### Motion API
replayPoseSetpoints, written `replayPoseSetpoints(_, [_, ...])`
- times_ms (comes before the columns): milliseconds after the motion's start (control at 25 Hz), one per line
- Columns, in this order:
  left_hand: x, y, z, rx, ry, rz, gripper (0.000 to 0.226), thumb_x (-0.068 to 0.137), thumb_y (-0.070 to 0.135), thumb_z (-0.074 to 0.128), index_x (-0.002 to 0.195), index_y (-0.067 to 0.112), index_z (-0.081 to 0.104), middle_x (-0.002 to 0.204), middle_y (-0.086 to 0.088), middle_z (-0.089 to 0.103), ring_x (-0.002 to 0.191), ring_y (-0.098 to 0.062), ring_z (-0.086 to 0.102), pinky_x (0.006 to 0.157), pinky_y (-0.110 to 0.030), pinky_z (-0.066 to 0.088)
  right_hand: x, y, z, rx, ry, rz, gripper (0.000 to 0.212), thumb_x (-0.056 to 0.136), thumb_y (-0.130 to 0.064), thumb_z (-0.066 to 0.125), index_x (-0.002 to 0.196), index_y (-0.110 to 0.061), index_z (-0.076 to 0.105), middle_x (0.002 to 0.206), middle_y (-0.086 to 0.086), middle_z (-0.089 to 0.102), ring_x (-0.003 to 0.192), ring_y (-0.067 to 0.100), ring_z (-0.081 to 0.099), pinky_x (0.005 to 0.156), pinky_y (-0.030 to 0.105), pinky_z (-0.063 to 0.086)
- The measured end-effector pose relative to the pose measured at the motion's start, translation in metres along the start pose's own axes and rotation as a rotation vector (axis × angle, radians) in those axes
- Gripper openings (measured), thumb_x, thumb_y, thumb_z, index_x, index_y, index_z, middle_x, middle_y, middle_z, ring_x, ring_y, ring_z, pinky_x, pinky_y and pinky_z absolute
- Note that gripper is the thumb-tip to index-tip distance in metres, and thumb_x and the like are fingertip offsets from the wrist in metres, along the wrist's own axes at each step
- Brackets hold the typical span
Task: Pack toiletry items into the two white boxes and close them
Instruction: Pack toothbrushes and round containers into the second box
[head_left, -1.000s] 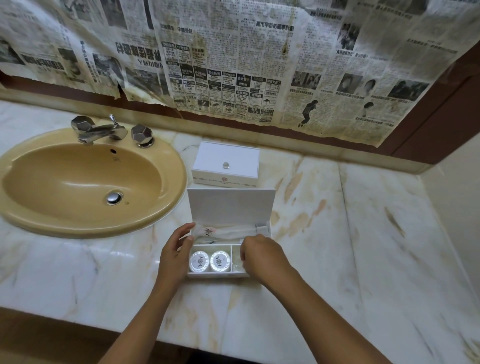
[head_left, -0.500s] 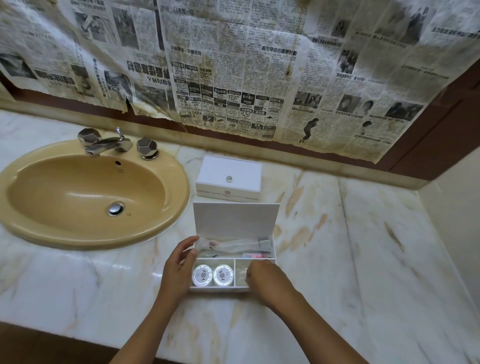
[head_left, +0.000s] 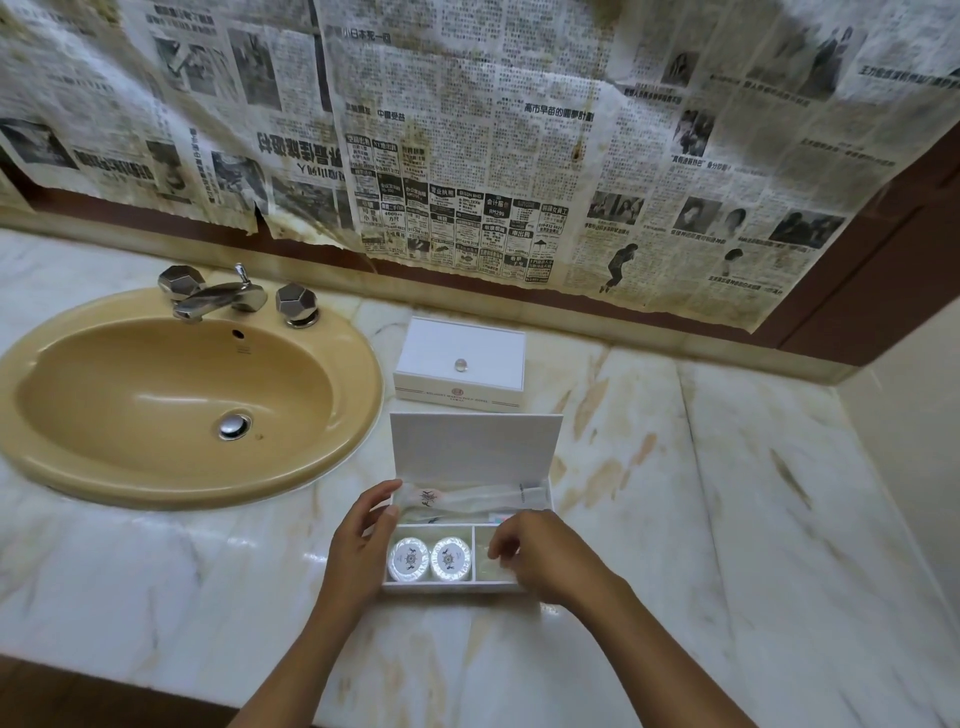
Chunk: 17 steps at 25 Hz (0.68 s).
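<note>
An open white box (head_left: 452, 587) lies near the counter's front edge with its lid (head_left: 475, 447) standing upright. Two round wrapped soaps (head_left: 430, 558) fill its front left compartment. A clear-wrapped toothbrush kit (head_left: 467, 500) lies along the back compartment. My left hand (head_left: 358, 551) grips the box's left wall, thumb at the back corner. My right hand (head_left: 545, 561) hovers over the front right compartment, fingertips pinched on a pale packet (head_left: 491, 564) there. Behind it sits a second white box (head_left: 460, 366), closed, with a small knob on top.
A beige sink (head_left: 171, 405) with a chrome tap (head_left: 218, 296) takes up the left of the marble counter (head_left: 701, 519). Newspaper (head_left: 467, 130) covers the wall behind. A side wall (head_left: 914, 395) bounds the counter on the right.
My head has tilted up, so everything sits lower in view. My right hand has shifted off the right compartment's middle, baring part of it. My left hand stays on the box's side.
</note>
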<state>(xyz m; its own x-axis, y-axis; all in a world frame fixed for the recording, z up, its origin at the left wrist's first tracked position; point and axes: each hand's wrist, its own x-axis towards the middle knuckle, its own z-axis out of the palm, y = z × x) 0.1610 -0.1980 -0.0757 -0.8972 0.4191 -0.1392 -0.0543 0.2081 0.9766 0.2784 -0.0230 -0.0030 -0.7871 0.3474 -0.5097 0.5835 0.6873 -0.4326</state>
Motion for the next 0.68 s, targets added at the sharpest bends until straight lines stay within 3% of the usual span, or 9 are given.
replayPoseSetpoints(80, [-0.001, 0.0, 0.0, -0.004, -0.003, -0.008, 0.033, 0.098, 0.007, 0.054, 0.108, 0.038, 0.062, 0.109, 0.022, 0.066, 0.095, 0.012, 0.059, 0.077, -0.002, 0.042, 0.001, -0.001, -0.001, -0.076, 0.027, 0.004, 0.03, 0.085, 0.0, 0.054, 0.095, -0.02, 0.073, 0.105, 0.003, 0.066, 0.084, 0.016, 0.061, 0.073, 0.02, 0.045])
replayPoseSetpoints(160, [-0.001, 0.001, 0.0, -0.009, -0.006, -0.013, 0.036, 0.097, 0.008, 0.054, 0.106, 0.041, 0.065, 0.104, 0.032, 0.065, 0.094, 0.012, 0.059, 0.077, -0.001, 0.041, 0.001, -0.003, -0.001, -0.107, -0.024, 0.006, 0.018, 0.086, -0.007, 0.056, 0.081, -0.015, 0.072, 0.093, 0.005, 0.067, 0.076, 0.016, 0.06, 0.065, 0.021, 0.043])
replayPoseSetpoints(240, [-0.001, 0.001, 0.0, -0.006, -0.004, -0.014, 0.036, 0.097, 0.008, 0.054, 0.106, 0.041, 0.065, 0.105, 0.028, 0.067, 0.095, 0.012, 0.059, 0.077, -0.002, 0.042, -0.001, -0.007, 0.001, -0.134, -0.093, 0.025, 0.032, 0.089, -0.016, 0.055, 0.057, -0.013, 0.052, 0.067, 0.004, 0.054, 0.057, 0.013, 0.045, 0.051, 0.023, 0.033])
replayPoseSetpoints(320, [-0.001, 0.002, 0.0, 0.0, -0.002, -0.008, 0.034, 0.097, 0.008, 0.055, 0.109, 0.038, 0.062, 0.11, 0.022, 0.066, 0.097, 0.012, 0.059, 0.078, -0.003, 0.043, -0.002, -0.007, 0.005, -0.121, -0.122, 0.053, 0.044, 0.093, -0.025, 0.052, 0.053, -0.015, 0.037, 0.059, 0.003, 0.04, 0.051, 0.012, 0.034, 0.046, 0.025, 0.024])
replayPoseSetpoints(440, [-0.001, 0.002, 0.0, -0.007, -0.003, -0.008, 0.033, 0.097, 0.007, 0.055, 0.109, 0.037, 0.062, 0.106, 0.029, 0.066, 0.095, 0.01, 0.06, 0.078, -0.004, 0.044, -0.007, -0.016, -0.003, -0.116, -0.073, 0.027, 0.047, 0.094, -0.034, 0.052, 0.053, -0.016, 0.039, 0.06, 0.002, 0.043, 0.056, 0.017, 0.041, 0.048, 0.027, 0.029])
replayPoseSetpoints(560, [-0.001, 0.0, 0.0, -0.023, 0.005, -0.032, 0.033, 0.097, 0.007, 0.056, 0.109, 0.038, 0.063, 0.106, 0.027, 0.067, 0.095, 0.006, 0.062, 0.082, -0.012, 0.047, -0.015, -0.037, -0.027, -0.074, 0.179, -0.128, 0.034, 0.093, -0.038, 0.056, 0.067, -0.018, 0.059, 0.073, 0.003, 0.063, 0.071, 0.021, 0.057, 0.063, 0.029, 0.043])
replayPoseSetpoints(680, [-0.001, 0.001, 0.001, -0.056, 0.029, -0.044, 0.034, 0.095, 0.004, 0.057, 0.11, 0.034, 0.064, 0.105, 0.024, 0.068, 0.092, 0.011, 0.061, 0.08, -0.009, 0.046, -0.011, -0.059, -0.048, -0.009, 0.609, -0.313, 0.017, 0.091, -0.03, 0.06, 0.096, -0.017, 0.071, 0.092, -0.001, 0.068, 0.091, 0.018, 0.058, 0.08, 0.029, 0.042])
